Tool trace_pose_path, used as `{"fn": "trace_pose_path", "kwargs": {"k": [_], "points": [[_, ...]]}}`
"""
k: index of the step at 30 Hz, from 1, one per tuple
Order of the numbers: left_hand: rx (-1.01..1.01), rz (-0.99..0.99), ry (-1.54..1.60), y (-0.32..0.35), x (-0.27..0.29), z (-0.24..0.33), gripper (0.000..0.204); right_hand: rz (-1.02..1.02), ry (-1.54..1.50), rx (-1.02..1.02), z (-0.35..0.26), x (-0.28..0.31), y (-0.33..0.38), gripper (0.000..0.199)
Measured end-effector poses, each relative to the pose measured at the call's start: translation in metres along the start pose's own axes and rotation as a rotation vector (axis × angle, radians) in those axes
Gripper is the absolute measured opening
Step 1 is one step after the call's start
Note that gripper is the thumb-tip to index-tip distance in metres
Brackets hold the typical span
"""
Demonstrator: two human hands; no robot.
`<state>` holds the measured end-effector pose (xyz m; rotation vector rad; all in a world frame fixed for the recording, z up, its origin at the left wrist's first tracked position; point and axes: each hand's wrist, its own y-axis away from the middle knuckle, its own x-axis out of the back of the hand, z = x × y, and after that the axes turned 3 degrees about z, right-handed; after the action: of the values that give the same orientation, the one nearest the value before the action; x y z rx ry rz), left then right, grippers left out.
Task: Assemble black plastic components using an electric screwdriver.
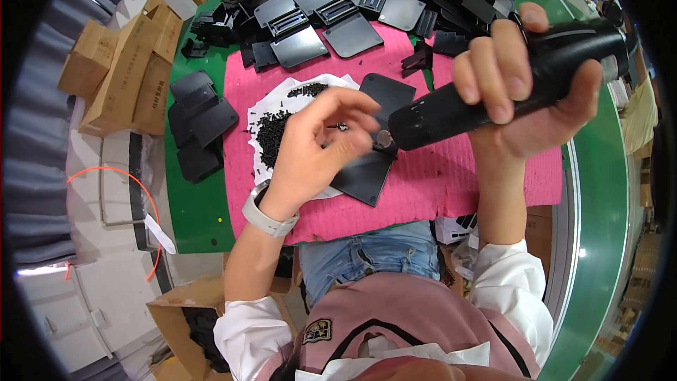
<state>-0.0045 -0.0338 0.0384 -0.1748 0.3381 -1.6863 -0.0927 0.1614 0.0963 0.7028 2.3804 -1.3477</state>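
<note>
Green table (201, 222) with a pink mat (458, 183) on top, black parts (349, 32) heaped along the far side. Right hand (522, 134) is wrapped tight around a black cylindrical tool (451, 114), its nose just beside the left hand (314, 144). That one's half curled over a black plate (367, 178), which pokes out past the fingertips and below the thumb. Can't tell if it's pinching anything. Loose black screws (271, 137) sit just left of it.

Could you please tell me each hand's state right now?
Left hand: partly open; whether holding anything cannot be told.
Right hand: closed, holding a black cylindrical tool.
</note>
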Motion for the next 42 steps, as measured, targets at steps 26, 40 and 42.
{"fn": "trace_pose_path", "kwargs": {"k": [26,40,42], "points": [[0.255,0.156,-0.664,0.001,0.002,-0.024,0.016,0.087,0.642,-0.190,0.052,-0.028,-0.017,0.031],[0.195,0.166,-0.710,0.000,0.004,-0.033,0.020,0.076,0.573,-0.153,0.054,-0.023,-0.009,0.038],[0.222,0.140,-0.731,-0.004,0.004,-0.028,0.024,0.077,0.523,-0.109,0.050,-0.019,-0.006,0.045]]}}
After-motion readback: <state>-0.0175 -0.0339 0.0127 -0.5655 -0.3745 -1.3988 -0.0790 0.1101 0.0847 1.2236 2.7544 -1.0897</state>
